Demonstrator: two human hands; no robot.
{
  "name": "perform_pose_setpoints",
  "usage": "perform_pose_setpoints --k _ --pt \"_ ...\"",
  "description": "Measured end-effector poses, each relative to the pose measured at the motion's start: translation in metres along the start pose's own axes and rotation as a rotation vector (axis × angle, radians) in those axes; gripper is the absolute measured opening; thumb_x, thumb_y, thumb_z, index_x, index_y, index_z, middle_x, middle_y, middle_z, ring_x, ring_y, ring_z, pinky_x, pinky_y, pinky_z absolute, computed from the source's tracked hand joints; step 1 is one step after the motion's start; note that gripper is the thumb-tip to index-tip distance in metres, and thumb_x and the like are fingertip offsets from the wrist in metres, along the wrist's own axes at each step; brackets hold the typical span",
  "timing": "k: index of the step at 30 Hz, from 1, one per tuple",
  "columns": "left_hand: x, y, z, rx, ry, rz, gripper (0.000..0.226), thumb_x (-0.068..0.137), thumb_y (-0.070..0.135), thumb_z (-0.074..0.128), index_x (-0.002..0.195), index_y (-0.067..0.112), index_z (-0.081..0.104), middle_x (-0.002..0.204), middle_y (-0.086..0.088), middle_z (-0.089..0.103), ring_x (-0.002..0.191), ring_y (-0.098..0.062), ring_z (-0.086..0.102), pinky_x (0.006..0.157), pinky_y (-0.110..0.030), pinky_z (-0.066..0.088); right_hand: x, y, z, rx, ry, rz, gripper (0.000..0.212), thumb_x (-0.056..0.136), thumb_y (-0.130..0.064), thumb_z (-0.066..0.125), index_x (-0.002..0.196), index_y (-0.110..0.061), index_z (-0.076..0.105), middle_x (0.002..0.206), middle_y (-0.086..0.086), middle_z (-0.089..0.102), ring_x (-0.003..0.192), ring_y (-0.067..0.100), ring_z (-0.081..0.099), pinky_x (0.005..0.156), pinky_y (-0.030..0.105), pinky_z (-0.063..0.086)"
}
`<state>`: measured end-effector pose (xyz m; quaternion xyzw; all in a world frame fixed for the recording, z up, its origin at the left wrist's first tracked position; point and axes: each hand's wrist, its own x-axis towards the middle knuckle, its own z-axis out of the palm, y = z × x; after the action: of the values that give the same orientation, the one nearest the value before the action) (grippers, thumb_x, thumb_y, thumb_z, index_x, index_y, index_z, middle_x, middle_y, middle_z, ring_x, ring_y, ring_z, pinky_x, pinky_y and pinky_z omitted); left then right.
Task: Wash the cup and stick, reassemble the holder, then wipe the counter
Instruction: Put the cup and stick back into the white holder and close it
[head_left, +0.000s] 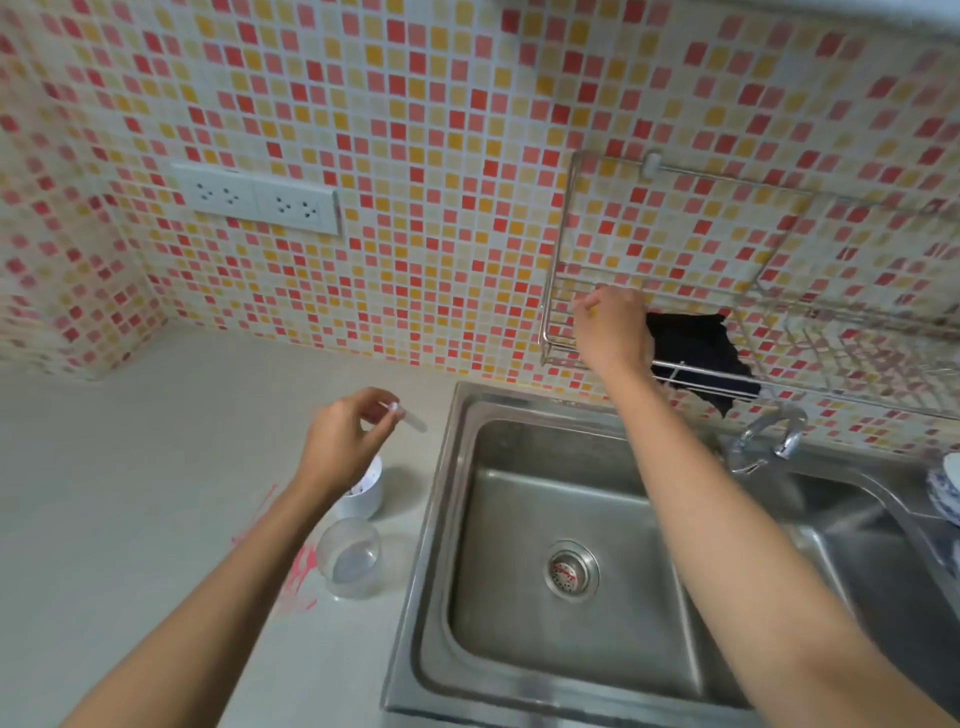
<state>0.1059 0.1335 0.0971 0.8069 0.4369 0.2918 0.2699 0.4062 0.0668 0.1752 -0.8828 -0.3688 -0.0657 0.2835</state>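
Stick (415, 420): short, pale, translucent, pinched between thumb and fingertips of the left hand (345, 447), held in the air above the counter (130, 467), tip pointing right toward the sink (571, 571). Remaining fingers of that hand are curled in.

Directly below the left hand: white perforated holder insert (366, 491), upright on the counter, partly hidden by the wrist. Just nearer: clear cup (349, 558), on the counter, looks tilted or on its side with its open mouth toward the camera; can't tell which. Insert and cup sit just beside each other; can't tell if they touch. Both are close to the sink's left rim.

Red scribble marks (298, 571) on the counter, left of the cup, partly under the forearm.

Right hand (613, 332): raised to the wire rack (566, 291) on the tiled wall (415, 156), fingers closed together at the rack's left end. A small yellowish bit shows at the fingers; can't tell what it is or whether it's gripped.

Black cloth (701, 358) hangs over the rack's front rail, just right of the right hand.

Sink is stainless, double basin, strainer (570, 571) in the left basin's drain. Faucet (769, 431) at the far rim, between basins. Blue-and-white dish (945, 488) at the right edge.

Double socket (257, 200) on the wall, far left.
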Motion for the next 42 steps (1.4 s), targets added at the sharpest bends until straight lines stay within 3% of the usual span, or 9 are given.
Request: perform_pose_setpoints --k 4,7,9,12,16,21,25,32,42 --pt "0.002 -0.046 -0.018 0.07 -0.017 -0.073 0.012 0.089 0.029 0.068 0.095 0.019 0.072 0.083 -0.001 0.074 0.079 -0.016 0.069 0.068 -0.025 0.045 -0.077 -0.032 0.021 0.288 0.303 -0.251 0.028 0.094 -0.015 0.053 0.12 -0.014 0.061 0.144 0.005 0.04 0.135 0.02 0.036 0.108 0.029 0.033" --pt "-0.003 -0.072 -0.02 0.11 -0.124 -0.107 0.012 0.089 0.029 0.067 0.095 0.02 0.072 0.085 0.0 0.075 0.082 -0.016 0.07 0.068 -0.023 0.042 -0.133 -0.046 0.058 0.546 0.353 -0.263 0.04 0.09 0.002 0.052 0.129 -0.005 0.053 0.149 0.012 0.032 0.141 0.023 0.029 0.112 0.025 0.03" --pt "-0.008 -0.082 -0.016 0.13 -0.178 -0.105 0.012 0.089 0.027 0.067 0.096 0.019 0.073 0.086 -0.001 0.076 0.082 -0.017 0.07 0.067 -0.023 0.042 -0.166 -0.052 0.088 0.563 0.166 -0.241 0.046 0.088 0.005 0.05 0.133 -0.004 0.048 0.149 0.011 0.034 0.14 0.021 0.031 0.113 0.027 0.03" --pt "-0.012 -0.092 -0.008 0.147 -0.224 -0.086 0.011 0.089 0.021 0.067 0.097 0.016 0.073 0.089 -0.005 0.076 0.085 -0.024 0.07 0.072 -0.028 0.047 -0.192 -0.051 0.138 0.477 -0.364 -0.232 0.058 0.088 0.002 0.054 0.143 -0.008 0.038 0.15 0.005 0.034 0.141 0.017 0.028 0.116 0.035 0.025" --pt "-0.011 -0.098 -0.001 0.169 -0.254 -0.051 0.013 0.088 0.021 0.066 0.098 0.016 0.074 0.088 -0.004 0.075 0.084 -0.026 0.068 0.073 -0.027 0.043 -0.195 -0.047 0.18 0.349 -0.784 -0.18 0.081 0.083 -0.017 0.072 0.15 -0.015 0.026 0.152 0.002 0.033 0.141 0.016 0.027 0.112 0.022 0.018" --pt "-0.005 -0.105 -0.005 0.192 -0.248 0.02 0.015 0.087 0.021 0.068 0.098 0.014 0.074 0.086 -0.005 0.075 0.083 -0.028 0.067 0.078 -0.031 0.046 -0.189 -0.062 0.204 0.432 -0.823 -0.209 0.075 0.064 -0.03 0.085 0.129 -0.026 0.048 0.123 -0.008 0.06 0.114 0.014 0.054 0.093 0.029 0.045" --pt "0.003 -0.111 -0.014 0.238 -0.215 0.056 0.014 0.089 0.023 0.067 0.098 0.015 0.073 0.085 -0.004 0.075 0.082 -0.028 0.067 0.077 -0.032 0.046 -0.188 -0.07 0.21 0.517 -0.866 -0.214 0.083 0.06 -0.019 0.087 0.131 -0.031 0.046 0.119 -0.017 0.057 0.108 -0.001 0.052 0.086 0.011 0.042" --pt "0.007 -0.112 -0.013 0.262 -0.27 0.063 0.018 0.091 0.024 0.064 0.103 0.014 0.073 0.091 -0.006 0.075 0.085 -0.027 0.066 0.076 -0.031 0.046 -0.194 -0.072 0.221 0.552 -0.909 -0.121 0.084 0.056 -0.022 0.085 0.126 -0.042 0.044 0.118 -0.023 0.057 0.107 -0.008 0.054 0.082 0.017 0.046" --pt "0.003 -0.105 -0.003 0.257 -0.319 0.054 0.023 0.094 0.022 0.06 0.113 0.012 0.069 0.097 -0.011 0.072 0.091 -0.028 0.062 0.078 -0.033 0.045 -0.198 -0.073 0.216 0.516 -0.913 -0.04 0.085 0.058 -0.033 0.086 0.126 -0.047 0.036 0.111 -0.019 0.061 0.1 0.007 0.06 0.077 0.024 0.05"
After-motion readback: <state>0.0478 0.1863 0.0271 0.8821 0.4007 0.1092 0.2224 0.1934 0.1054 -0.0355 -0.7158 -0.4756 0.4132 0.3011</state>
